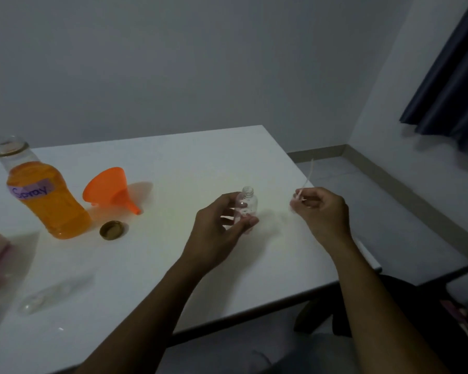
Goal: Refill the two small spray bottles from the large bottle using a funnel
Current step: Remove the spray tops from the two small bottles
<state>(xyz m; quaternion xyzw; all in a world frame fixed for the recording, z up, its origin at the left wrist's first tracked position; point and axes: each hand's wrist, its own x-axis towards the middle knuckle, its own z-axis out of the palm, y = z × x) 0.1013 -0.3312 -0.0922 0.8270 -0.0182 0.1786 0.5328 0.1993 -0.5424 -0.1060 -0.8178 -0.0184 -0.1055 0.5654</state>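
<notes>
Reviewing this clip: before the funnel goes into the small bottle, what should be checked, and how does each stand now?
1. Small bottle uncapped: ok.
2. Held upright by left hand: ok.
3. Spray head clear of it, in right hand: ok.
4. Funnel free to pick up: ok, lying on the table.
5. Large bottle open, lid off: ok.
6. Small bottle empty: cannot tell.

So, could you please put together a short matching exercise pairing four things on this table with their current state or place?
Things:
1. large bottle
2. funnel
3. gold cap
4. small clear bottle

States:
A. lying on its side
B. held in the left hand, empty, top off
C. upright, open, orange liquid inside
D. lying loose on the table, beside the large bottle

Pairs: 1-C, 2-A, 3-D, 4-B
</notes>
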